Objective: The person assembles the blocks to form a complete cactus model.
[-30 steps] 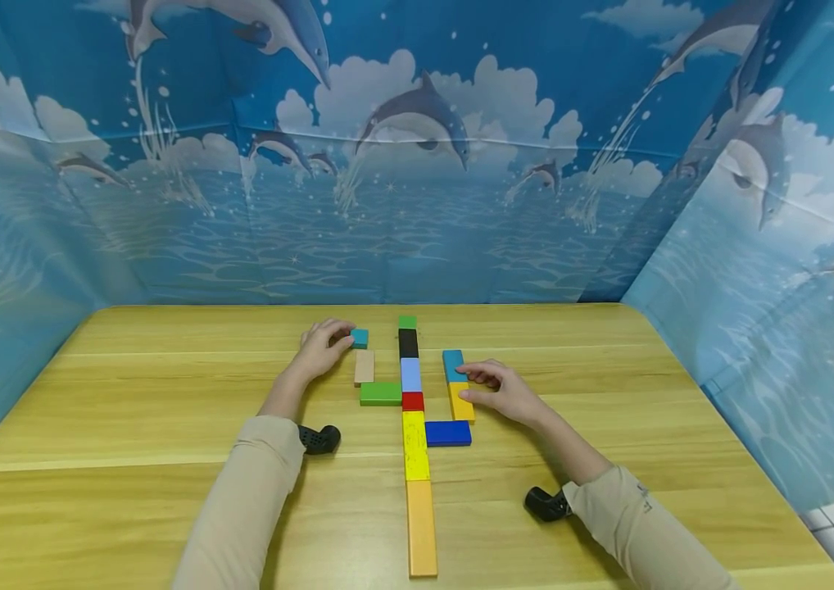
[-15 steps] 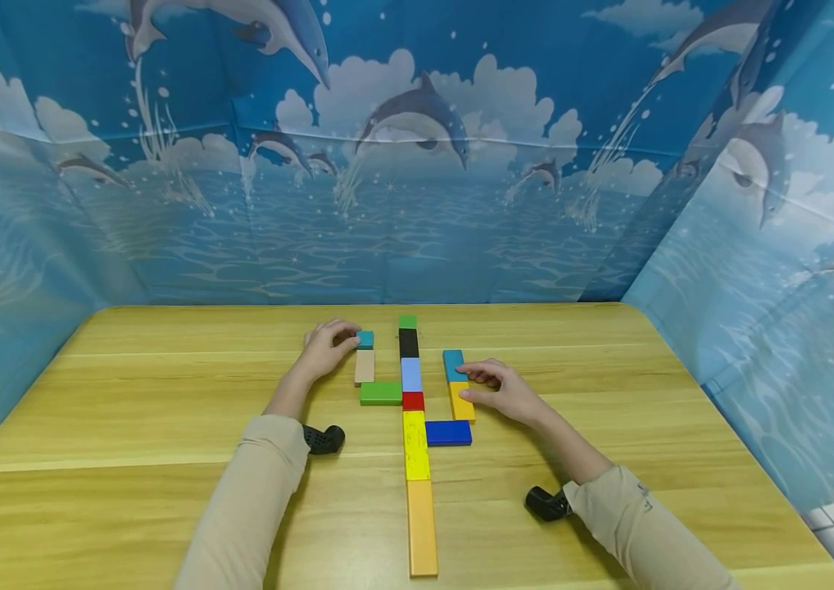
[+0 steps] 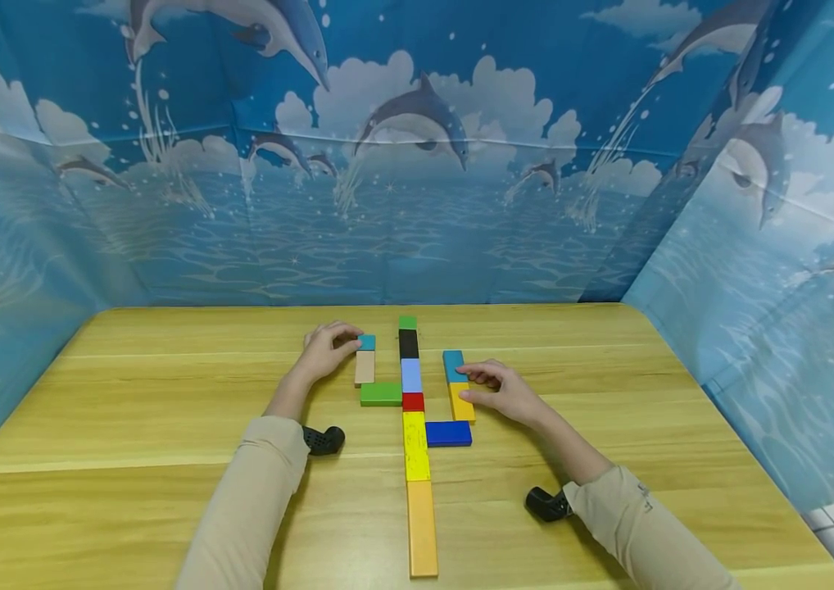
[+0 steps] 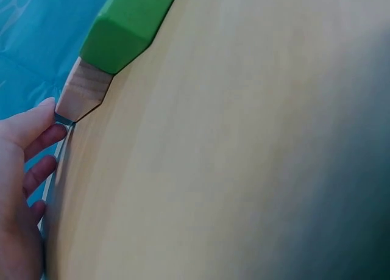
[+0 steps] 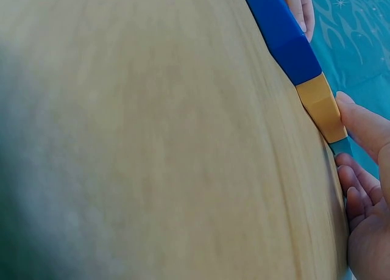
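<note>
My left hand (image 3: pixel 327 348) pinches a small teal block (image 3: pixel 366 342) at its left side. That block touches the far end of a beige wooden block (image 3: pixel 365 369), whose near end meets a green block (image 3: pixel 382 395). In the left wrist view the thumb and index finger lie at the teal block's edge, and most of the block is hidden. On the other side, my right hand (image 3: pixel 505 392) stays still with relaxed fingers. Its index fingertip touches a teal block (image 3: pixel 452 362), and its thumb touches the orange-yellow block (image 3: pixel 462 403) below. A dark blue block (image 3: pixel 449 433) adjoins that one.
Down the middle runs a straight row: green (image 3: pixel 407 323), black (image 3: pixel 408 344), light blue (image 3: pixel 411 375), red (image 3: pixel 413 401), yellow (image 3: pixel 416 447) and orange (image 3: pixel 423 528) blocks. Behind the wooden table (image 3: pixel 166 410) hangs a dolphin-print curtain (image 3: pixel 402 238). Black devices (image 3: pixel 324 441) sit at both wrists.
My left hand has moved slightly right, sliding the small teal block right and then nearer until it meets the beige block. The right hand has not moved.
</note>
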`<state>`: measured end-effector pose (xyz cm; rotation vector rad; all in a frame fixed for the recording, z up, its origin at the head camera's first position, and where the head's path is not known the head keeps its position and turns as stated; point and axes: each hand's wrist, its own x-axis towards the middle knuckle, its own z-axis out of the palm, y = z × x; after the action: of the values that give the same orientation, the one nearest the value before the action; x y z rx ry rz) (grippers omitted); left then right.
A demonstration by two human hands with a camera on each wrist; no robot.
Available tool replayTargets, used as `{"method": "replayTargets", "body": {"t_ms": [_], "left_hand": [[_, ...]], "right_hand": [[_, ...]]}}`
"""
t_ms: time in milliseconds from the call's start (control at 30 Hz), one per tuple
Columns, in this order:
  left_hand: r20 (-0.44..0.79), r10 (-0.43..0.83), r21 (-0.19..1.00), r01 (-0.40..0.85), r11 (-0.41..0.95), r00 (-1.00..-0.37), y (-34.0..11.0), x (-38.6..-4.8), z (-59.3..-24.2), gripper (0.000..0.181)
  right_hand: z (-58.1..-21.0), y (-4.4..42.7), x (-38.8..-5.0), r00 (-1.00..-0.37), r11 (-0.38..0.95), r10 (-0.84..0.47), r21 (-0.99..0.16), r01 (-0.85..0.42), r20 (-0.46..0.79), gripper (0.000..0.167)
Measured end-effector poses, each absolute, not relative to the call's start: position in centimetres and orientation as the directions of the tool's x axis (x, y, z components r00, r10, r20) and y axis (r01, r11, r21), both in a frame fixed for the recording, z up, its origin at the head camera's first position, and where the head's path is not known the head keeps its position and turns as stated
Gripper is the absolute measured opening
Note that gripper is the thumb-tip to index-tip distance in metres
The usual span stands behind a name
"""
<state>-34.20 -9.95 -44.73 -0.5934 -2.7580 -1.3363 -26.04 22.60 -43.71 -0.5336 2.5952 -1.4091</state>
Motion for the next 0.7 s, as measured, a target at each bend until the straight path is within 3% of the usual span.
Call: {"method": "replayTargets", "body": {"t_ms": [233, 700], "left_hand": [[0.176, 0.331, 0.762, 0.341, 0.55, -0.927, -10.0, -34.1, -44.5, 0.025], [0.18, 0.332, 0.782, 0.339, 0.523, -0.926, -10.7, -34.0, -44.6, 0.032]], "right_hand": [[-41.4, 21.8, -24.7, -0.923, 0.48, -0.383, -0.846, -0.233, 0.037, 0.04], [-41.4, 21.6, -24.8, -0.922, 0.482, -0.385, -0.845, -0.233, 0.035, 0.041]]}}
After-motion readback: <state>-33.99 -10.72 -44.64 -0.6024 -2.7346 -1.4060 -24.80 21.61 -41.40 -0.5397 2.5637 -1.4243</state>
